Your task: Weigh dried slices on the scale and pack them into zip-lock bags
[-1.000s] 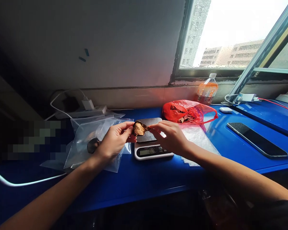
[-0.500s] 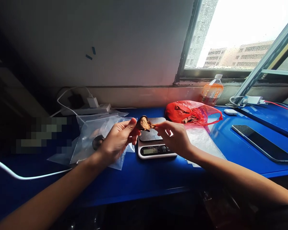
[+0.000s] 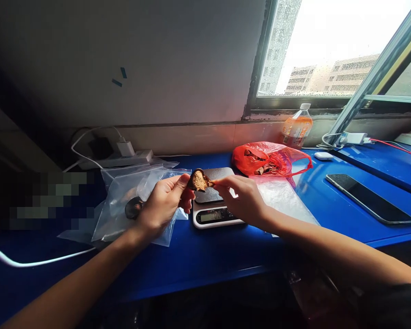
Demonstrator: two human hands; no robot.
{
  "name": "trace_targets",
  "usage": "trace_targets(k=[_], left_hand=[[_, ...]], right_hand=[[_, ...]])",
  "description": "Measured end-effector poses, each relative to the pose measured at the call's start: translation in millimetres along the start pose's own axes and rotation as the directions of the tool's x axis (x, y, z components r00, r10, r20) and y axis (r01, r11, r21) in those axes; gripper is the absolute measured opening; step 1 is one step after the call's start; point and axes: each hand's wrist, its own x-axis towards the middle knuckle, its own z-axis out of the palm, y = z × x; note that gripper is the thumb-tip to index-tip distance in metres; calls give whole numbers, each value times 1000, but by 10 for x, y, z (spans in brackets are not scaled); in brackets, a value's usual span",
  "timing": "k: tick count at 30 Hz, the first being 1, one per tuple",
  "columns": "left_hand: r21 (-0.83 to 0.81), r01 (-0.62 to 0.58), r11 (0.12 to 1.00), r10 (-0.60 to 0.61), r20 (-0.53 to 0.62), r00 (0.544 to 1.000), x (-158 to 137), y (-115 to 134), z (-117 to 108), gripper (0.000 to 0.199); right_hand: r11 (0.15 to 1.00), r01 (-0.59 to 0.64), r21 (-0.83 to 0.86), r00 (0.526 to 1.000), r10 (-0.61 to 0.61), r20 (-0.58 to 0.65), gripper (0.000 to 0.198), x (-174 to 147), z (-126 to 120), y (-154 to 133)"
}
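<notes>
The main hazard now is breakage: the brown piece looks dry and ragged, with pale, crumbly matter inside a darker shell, and hands pulling unevenly at its two ends could snap it or tear the thin end off. Crumbs would probably drop on the scale, since the piece is held above its plate; a sudden give could also knock the fingers into the plate or flick a fragment onto the blue table. Too hard a squeeze from the left side might crack the shell, and too loose a one might let it slip. The left wrist is close to a dark round thing among the clear bags, so a careless sweep could shift it; whether it lies in or on those bags I cannot tell. As for the fingers, the left hand is nearly closed, thumb and fingers gripping the shell's left edge, the other fingers curled beneath. The right hand makes a narrow pinch, thumb and fingertips meeting at the ragged right end of the piece, with only a small gap behind the tips. Its forearm passes over the near part of a flat pale stack, and the red bag, with brown bits inside, sits just beyond, apart from the fingers.
</notes>
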Motion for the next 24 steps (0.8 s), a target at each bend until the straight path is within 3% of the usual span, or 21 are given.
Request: trace_targets(k=[8, 16, 24], left_hand=[[91, -64, 994, 61, 40, 997, 3, -32, -29, 48], [191, -110, 975, 113, -3, 994, -4, -31, -42, 48], [437, -95, 894, 146, -84, 986, -31, -12, -91, 48]], right_hand=[[995, 51, -82, 999, -51, -3, 23, -4, 3, 26], [997, 23, -69, 999, -21, 31, 26, -6, 3, 28], [993, 33, -114, 999, -29, 33, 23, 72, -90, 146]])
